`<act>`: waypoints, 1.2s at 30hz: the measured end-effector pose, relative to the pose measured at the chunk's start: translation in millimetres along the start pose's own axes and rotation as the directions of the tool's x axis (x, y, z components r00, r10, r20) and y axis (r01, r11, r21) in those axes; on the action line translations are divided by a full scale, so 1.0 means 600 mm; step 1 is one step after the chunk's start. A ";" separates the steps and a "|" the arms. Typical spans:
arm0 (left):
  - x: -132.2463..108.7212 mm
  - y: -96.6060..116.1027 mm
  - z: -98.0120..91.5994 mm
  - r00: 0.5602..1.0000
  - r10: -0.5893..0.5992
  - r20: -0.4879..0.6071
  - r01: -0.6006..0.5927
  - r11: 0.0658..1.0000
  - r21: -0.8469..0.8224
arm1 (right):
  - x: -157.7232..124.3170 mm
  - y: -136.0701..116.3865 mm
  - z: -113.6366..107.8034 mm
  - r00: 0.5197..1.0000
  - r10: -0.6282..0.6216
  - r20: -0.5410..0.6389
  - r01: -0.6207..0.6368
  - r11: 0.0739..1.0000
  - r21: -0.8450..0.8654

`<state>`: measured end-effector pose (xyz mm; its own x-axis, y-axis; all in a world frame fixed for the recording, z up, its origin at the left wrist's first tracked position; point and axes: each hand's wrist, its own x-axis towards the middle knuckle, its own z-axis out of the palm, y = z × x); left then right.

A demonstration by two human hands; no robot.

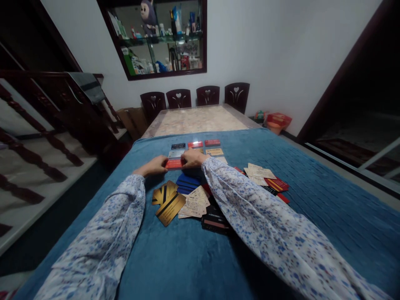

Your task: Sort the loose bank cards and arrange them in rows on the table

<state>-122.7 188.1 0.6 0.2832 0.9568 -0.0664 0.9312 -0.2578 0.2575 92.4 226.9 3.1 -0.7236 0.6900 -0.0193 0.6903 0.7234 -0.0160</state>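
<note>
Long axis running left to right, our red cards (174, 164) lie on the surface (168, 258) between our left hand (155, 165) and right hand (193, 159), fingers bunched at the ends; whether gripping, we cannot tell.

1 L hand (154, 166), 1 R hand (193, 159), 3 vis. red card stks (174, 164), 4 dk chairs (178, 98), 1 tbl (203, 118)

The single head-worn camera looks forward and down from above the near part of the blue cloth (175, 262), along the table (203, 118) toward the far wall (228, 46). The sleeves (104, 233) begin close to the lens; the left hand (154, 165) and right hand (192, 159) lie farther off. Its wide framing reaches the railing (33, 74) at left and the dark doorway (359, 104) at right.
</note>
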 end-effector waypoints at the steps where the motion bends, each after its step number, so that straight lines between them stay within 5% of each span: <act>1: -0.001 -0.001 0.000 1.000 -0.001 -0.003 0.001 1.000 0.003 | -0.002 -0.001 -0.002 1.000 -0.002 0.000 0.002 1.000 -0.004; 16: -0.024 0.011 0.001 0.958 0.001 -0.287 0.000 1.000 0.002 | -0.060 0.008 -0.054 0.992 0.041 -0.121 -0.045 0.999 -0.029; 36: -0.043 0.187 0.021 0.864 0.155 -0.479 -0.164 0.986 0.022 | -0.201 0.049 -0.074 0.962 0.056 -0.268 -0.063 0.998 -0.017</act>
<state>-23.0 132.9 19.2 0.2789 0.8514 0.4442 0.8769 -0.4143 0.2436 199.8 165.8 49.1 -0.6582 0.7109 0.2480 0.7343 0.6789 0.0027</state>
